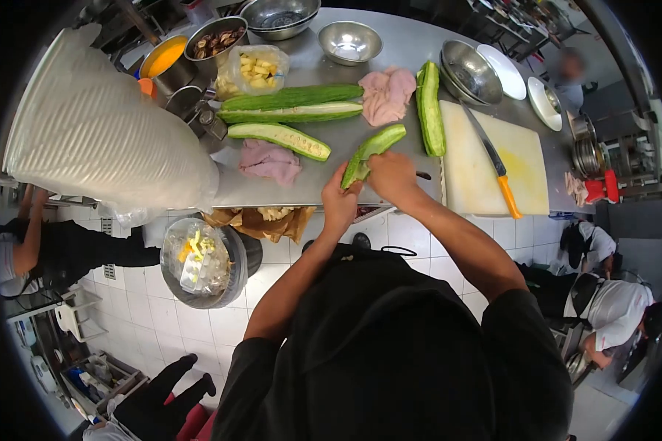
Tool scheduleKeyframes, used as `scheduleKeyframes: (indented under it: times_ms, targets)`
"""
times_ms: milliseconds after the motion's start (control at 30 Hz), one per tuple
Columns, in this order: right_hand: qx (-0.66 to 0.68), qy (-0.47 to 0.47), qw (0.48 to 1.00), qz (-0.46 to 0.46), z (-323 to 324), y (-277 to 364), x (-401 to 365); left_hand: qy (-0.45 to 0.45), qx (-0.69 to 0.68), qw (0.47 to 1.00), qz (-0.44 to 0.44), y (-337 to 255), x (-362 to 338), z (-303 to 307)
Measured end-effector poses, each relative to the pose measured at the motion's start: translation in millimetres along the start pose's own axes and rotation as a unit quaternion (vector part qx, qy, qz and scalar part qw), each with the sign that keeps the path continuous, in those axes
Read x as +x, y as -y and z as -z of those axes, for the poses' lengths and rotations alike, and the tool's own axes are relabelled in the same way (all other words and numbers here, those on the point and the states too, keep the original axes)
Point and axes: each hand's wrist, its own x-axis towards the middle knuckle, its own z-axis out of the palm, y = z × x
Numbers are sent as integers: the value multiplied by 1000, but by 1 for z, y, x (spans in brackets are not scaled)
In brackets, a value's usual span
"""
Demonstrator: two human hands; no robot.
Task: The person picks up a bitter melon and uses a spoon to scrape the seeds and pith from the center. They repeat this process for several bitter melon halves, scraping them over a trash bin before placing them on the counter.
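Note:
My left hand [340, 202] grips the lower end of a halved green cucumber [382, 145], its hollow inner side facing up. My right hand [392, 176] is closed at the cut face of this piece. A dark handle end [424, 175] sticks out behind the right fist; the working part of the tool is hidden. To the left lie another cucumber half [281, 140] with seeds showing and long green cucumbers [294, 95]. A further long cucumber [430, 110] rests beside the cutting board. Two crumpled pink cloths [388, 95] are on the steel table.
A yellow-handled knife [499, 163] lies on the white cutting board [463, 187]. Metal bowls [350, 42], a bag of yellow chunks [260, 70] and stacked plastic containers [103, 140] surround the work area. A waste bin [206, 294] stands below; several people work nearby.

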Motion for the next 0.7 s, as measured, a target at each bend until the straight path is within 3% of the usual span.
scheduleKeyframes:
  times_ms: [33, 133, 233, 300, 333, 433, 533, 633, 700]
  targets:
    - [12, 1, 999, 31, 4, 4, -1, -1, -8, 1000, 5, 0, 2, 1]
    - [27, -46, 995, -80, 9, -22, 16, 1, -34, 999, 20, 4, 4, 2]
    - [-5, -117, 988, -98, -12, -67, 50, 2, -51, 998, 20, 8, 5, 5]
    - [-6, -94, 990, -101, -19, -54, 47, 8, -51, 999, 13, 4, 5, 5]
    - [-6, -82, 992, -100, -20, -41, 41, 12, -50, 998, 20, 2, 5, 5]
    - [5, 4, 1000, 20, -6, 0, 13, 17, -66, 997, 31, -3, 6, 7]
    - [45, -23, 999, 7, -14, -20, 22, 30, -77, 995, 59, 2, 9, 9]
    - [16, -75, 996, -33, -10, -37, 37, -4, -157, 986, 63, -3, 8, 5]
    - [-56, -86, 995, -4, -11, -28, 44, -1, -269, 956, 116, -12, 10, 7]
